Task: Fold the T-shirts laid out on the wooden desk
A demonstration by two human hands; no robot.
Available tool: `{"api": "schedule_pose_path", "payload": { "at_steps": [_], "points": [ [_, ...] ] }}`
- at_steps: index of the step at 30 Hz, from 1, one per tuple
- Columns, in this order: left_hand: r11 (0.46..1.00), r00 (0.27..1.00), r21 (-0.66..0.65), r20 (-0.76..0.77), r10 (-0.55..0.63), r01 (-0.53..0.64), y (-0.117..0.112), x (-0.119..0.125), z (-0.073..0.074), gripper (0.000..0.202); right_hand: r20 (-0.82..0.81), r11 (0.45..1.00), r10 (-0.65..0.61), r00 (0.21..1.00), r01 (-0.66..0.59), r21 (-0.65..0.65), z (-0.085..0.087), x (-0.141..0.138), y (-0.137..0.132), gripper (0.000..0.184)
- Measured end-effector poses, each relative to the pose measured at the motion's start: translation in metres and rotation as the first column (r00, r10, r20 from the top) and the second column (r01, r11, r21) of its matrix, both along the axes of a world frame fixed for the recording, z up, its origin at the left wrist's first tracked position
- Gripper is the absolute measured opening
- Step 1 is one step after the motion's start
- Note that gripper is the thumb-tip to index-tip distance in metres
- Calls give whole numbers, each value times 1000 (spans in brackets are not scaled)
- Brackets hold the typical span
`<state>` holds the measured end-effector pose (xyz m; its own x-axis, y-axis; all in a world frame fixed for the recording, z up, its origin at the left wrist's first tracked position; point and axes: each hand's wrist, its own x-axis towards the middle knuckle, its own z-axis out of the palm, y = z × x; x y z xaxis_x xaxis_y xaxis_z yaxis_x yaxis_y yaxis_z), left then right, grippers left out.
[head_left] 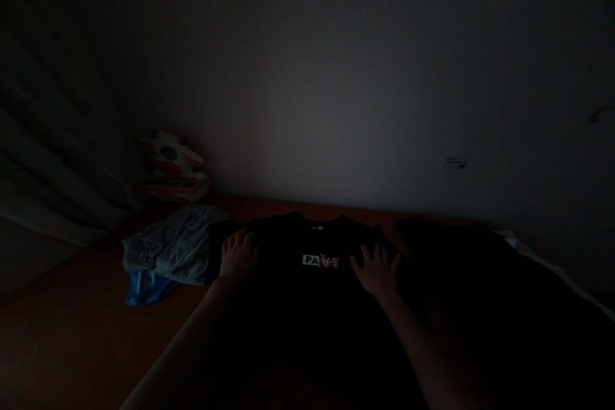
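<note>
A black T-shirt lies spread out in front of me, its neckline toward the wall. Across its chest is a small print reading "PAWS". My left hand rests flat near the shirt's left shoulder, fingers stretched out. On the other side, my right hand lies on the cloth right of the print with its fingers spread. Neither hand grips anything that I can see. The lower part of the shirt fades into darkness.
Left of the shirt lies a crumpled grey garment, with a blue cloth under it. More dark clothing is on the right. A cow-like figure stands at the back left by the curtain. A wall rises behind.
</note>
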<state>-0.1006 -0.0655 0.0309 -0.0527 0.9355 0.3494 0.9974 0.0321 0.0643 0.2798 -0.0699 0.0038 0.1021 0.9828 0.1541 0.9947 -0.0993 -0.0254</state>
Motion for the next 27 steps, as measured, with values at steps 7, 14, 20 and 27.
{"api": "schedule_pose_path", "payload": {
  "at_steps": [7, 14, 20, 27],
  "points": [
    [915, 916, -134, 80, 393, -381, -21, -61, 29, 75, -162, 973, 114, 980, -78, 215, 10, -29, -11, 36],
    [899, 944, -336, 72, 322, -280, -10, -60, 33, 69, -443, 847, 459, 770, -228, 480, -14, -56, -24, 17],
    [923, 956, -258, -7, 293, -285, 2, -51, 34, 48, -529, 843, 492, 692, -228, 487, -19, -52, -26, 15],
    [969, 917, 12, 320, -238, 247, -3, 7, 39, 34, -624, 865, 472, 623, -189, 465, -13, -52, -27, 14]
  ]
}}
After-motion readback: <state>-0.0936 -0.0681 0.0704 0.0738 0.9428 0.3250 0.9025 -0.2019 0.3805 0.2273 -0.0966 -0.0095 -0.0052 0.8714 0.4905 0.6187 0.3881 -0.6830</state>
